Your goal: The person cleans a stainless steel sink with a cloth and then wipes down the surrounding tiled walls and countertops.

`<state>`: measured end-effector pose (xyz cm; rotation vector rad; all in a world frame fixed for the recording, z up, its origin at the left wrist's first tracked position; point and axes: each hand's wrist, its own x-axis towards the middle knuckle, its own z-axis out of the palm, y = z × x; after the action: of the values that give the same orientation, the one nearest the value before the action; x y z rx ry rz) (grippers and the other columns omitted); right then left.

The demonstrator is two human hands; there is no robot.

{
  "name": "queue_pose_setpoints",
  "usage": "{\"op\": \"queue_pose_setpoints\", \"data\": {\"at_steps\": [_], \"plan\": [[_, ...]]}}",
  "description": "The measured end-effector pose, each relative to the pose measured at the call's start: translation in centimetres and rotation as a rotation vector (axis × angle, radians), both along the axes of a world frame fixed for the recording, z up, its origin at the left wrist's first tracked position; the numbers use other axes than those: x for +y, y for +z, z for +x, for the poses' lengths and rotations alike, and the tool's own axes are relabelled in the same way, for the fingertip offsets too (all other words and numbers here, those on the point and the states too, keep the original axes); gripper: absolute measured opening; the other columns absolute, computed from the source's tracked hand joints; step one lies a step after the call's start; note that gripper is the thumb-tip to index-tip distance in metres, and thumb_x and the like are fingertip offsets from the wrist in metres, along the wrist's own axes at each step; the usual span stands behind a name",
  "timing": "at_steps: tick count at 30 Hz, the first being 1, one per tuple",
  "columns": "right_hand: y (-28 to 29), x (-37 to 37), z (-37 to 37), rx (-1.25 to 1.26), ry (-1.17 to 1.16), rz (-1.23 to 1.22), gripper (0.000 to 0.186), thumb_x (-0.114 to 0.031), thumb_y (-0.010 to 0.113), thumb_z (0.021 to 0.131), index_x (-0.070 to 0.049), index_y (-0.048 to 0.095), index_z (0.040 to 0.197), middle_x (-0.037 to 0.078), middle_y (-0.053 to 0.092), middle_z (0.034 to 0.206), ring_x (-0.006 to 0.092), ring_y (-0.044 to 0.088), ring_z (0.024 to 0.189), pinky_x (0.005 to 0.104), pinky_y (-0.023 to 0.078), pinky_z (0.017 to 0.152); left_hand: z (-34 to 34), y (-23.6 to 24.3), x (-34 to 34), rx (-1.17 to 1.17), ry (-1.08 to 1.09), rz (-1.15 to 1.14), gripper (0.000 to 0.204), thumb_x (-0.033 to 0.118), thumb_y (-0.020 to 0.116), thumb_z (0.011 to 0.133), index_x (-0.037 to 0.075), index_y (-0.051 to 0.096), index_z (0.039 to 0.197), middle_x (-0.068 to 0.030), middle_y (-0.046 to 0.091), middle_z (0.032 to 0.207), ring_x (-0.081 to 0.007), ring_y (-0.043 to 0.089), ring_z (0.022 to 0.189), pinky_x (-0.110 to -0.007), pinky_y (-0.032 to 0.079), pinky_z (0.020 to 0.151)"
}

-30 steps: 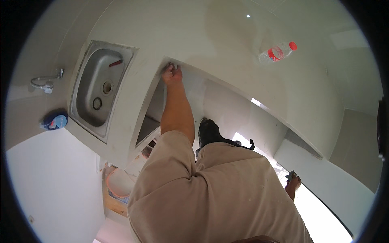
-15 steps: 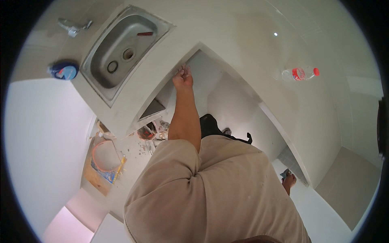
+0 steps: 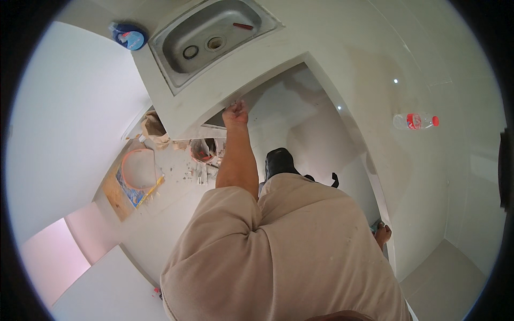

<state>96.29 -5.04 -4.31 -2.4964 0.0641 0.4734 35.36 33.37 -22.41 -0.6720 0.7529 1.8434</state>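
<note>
My left hand (image 3: pixel 235 114) reaches forward, palm up, to the inner edge of the pale countertop (image 3: pixel 203 88). Its fingers are loosely bent and partly apart, and I see nothing in them. Whether the fingertips touch the edge, I cannot tell. At the right, beside the counter's other inner edge, my right hand (image 3: pixel 382 234) is closed on a crumpled grey-green cloth (image 3: pixel 374 228). Only part of this hand and cloth shows; the counter edge and my clothing hide the rest.
A steel sink (image 3: pixel 176 40) holds a red stick-like object (image 3: pixel 243 25) and a dark ring (image 3: pixel 190 52). A blue bottle (image 3: pixel 130 37) stands beside it; a clear red-capped bottle (image 3: pixel 416 121) lies on the right counter. A rubble-filled container (image 3: pixel 203 150) and an orange hoop-like rim (image 3: pixel 126 168) are on the floor.
The view has turned left, so the sink and bottles appear shifted. My left hand has moved along the counter's edge toward its left end, fingers more bent. The right hand still holds the cloth.
</note>
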Motion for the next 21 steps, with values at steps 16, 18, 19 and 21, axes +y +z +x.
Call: {"op": "queue_pose_setpoints", "data": {"at_steps": [16,18,19,21], "plan": [[-2.6,-2.5,2.3,0.03,0.067,-0.043,0.044,-0.009,0.073,0.089,-0.006,0.056,0.13,0.015,0.066,0.117,0.0299,0.067,0.096,0.0419,0.054,0.065,-8.7,-0.3,-6.2,0.059,0.171,0.066,0.071,-0.004,0.04,0.09,0.003,0.023,0.159,-0.0142,0.036,0.16,-0.0339,0.037,0.146,-0.055,0.031,0.12],[-2.5,-3.9,2.4,0.024,0.033,-0.013,0.042,-0.009,0.072,0.089,-0.005,0.057,0.128,0.015,0.067,0.113,0.0288,0.067,0.091,0.0412,0.054,0.063,-7.9,-0.5,-7.1,0.04,0.171,0.078,0.073,-0.005,0.041,0.089,0.001,0.022,0.159,-0.0146,0.037,0.16,-0.0345,0.037,0.147,-0.056,0.031,0.119],[-2.9,-4.4,2.1,0.029,0.004,0.021,0.04,-0.009,0.072,0.088,-0.005,0.058,0.126,0.015,0.068,0.11,0.0277,0.068,0.087,0.0409,0.053,0.061,-8.0,-0.3,-7.7,-0.002,0.176,0.106,0.072,-0.004,0.042,0.089,0.0,0.023,0.158,-0.0148,0.038,0.16,-0.0345,0.035,0.148,-0.056,0.032,0.119],[-4.6,-4.9,2.3,0.087,-0.007,0.077,0.038,-0.008,0.072,0.087,-0.005,0.06,0.123,0.014,0.068,0.104,0.0263,0.068,0.081,0.0403,0.052,0.058,-10.9,0.1,-8.8,0.219,0.07,0.084,0.071,0.005,0.05,0.092,-0.003,0.024,0.157,-0.014,0.036,0.163,-0.0349,0.031,0.152,-0.056,0.032,0.12]]}}
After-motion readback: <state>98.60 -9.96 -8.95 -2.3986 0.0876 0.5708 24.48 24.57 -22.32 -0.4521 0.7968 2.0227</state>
